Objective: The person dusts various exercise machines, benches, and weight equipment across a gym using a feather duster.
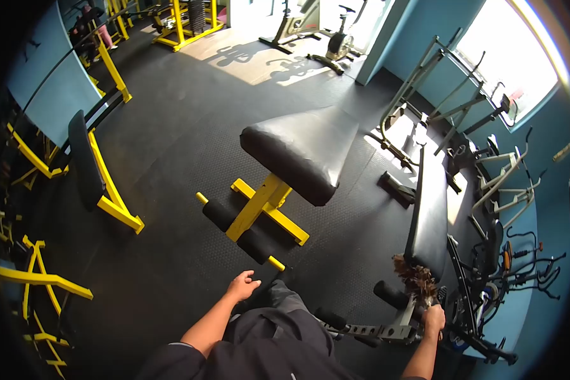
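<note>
My right hand [434, 318] is closed around the handle of a feather duster. The duster's brown feathers [417, 278] are at the near end of a long black padded bench [429, 202], and seem to touch it. My left hand [242, 287] hangs in front of my body, holding nothing, its fingers apart. Just beyond it lies the yellow bar end of a bench with foam rollers [253, 246], a yellow frame [259, 206] and a wide black pad [304, 152]. The duster's handle is mostly hidden in my grip.
An inclined bench with a yellow frame [117, 209] stands on the left. Exercise bikes [341, 45] are at the back, and several machines [503, 183] line the right wall. Black rubber flooring [164, 126] runs between them. Another person [101, 31] is at the far left.
</note>
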